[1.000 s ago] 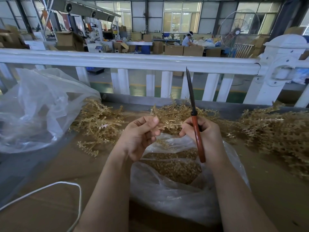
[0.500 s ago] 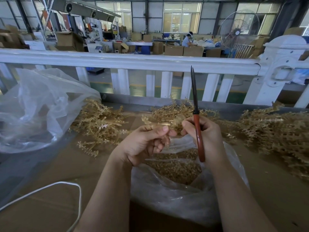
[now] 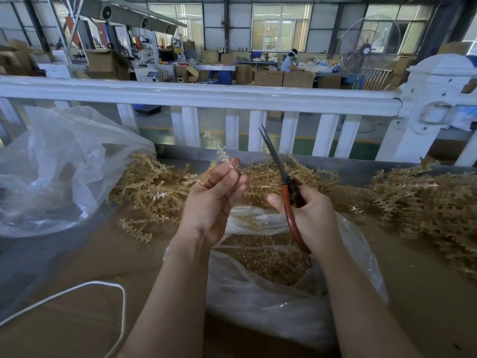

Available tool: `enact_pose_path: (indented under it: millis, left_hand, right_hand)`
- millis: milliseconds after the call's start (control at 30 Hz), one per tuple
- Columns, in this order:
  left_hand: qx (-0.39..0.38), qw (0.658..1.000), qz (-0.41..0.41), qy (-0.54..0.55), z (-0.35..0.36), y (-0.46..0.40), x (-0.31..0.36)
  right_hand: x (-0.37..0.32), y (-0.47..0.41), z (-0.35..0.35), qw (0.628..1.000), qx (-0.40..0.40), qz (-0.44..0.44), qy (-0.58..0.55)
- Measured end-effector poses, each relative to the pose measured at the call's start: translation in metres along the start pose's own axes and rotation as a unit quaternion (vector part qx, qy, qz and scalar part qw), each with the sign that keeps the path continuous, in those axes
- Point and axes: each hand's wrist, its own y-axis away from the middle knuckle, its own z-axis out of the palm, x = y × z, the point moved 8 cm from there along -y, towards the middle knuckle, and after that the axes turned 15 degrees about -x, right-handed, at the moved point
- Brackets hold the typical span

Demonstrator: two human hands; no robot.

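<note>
My left hand (image 3: 215, 200) pinches a thin tan plastic sprue strip (image 3: 217, 148) between its fingertips; the strip sticks up and to the left. My right hand (image 3: 308, 215) grips the red handles of a pair of scissors (image 3: 282, 180), whose dark blades point up and left, slightly parted. The blades stand a short way right of the strip and do not touch it. Below both hands lies an open clear plastic bag (image 3: 271, 301) holding a heap of small tan cut pieces (image 3: 268, 259).
Piles of tan sprue strips lie at left (image 3: 152, 192), behind the hands (image 3: 304, 177) and at right (image 3: 426, 205) on the brown cardboard-covered table (image 3: 77, 262). A large clear bag (image 3: 56, 171) sits at left, a white cord (image 3: 77, 288) near the front. A white railing (image 3: 206, 95) borders the far edge.
My left hand has lifted up and left with a strip pinched in its fingertips. My right hand has dropped and moved apart from it, and the scissors now tilt to the left.
</note>
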Motion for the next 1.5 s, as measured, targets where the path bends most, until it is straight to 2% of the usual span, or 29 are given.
enact_pose_path:
  millis: [233, 433, 600, 1133, 1500]
  left_hand:
    - [0.031, 0.999, -0.002, 0.022, -0.005, 0.0, -0.005]
    - [0.059, 0.998, 0.011, -0.016, -0.008, 0.002, -0.003]
    - [0.046, 0.995, 0.025, -0.085, -0.004, 0.002, -0.003]
    - [0.039, 0.99, 0.033, -0.133, -0.006, 0.002, -0.003]
    - [0.019, 0.993, 0.022, -0.112, -0.004, 0.0, -0.008]
  right_hand:
    - [-0.002, 0.002, 0.009, 0.994, -0.024, 0.002, 0.104]
    - [-0.007, 0.003, 0.013, 0.987, -0.042, -0.028, 0.153]
    - [-0.008, 0.002, 0.018, 0.977, -0.059, -0.048, 0.198]
    - [-0.018, 0.008, 0.011, 0.963, 0.006, -0.076, 0.258]
    - [-0.019, 0.009, 0.011, 0.961, 0.012, -0.089, 0.262]
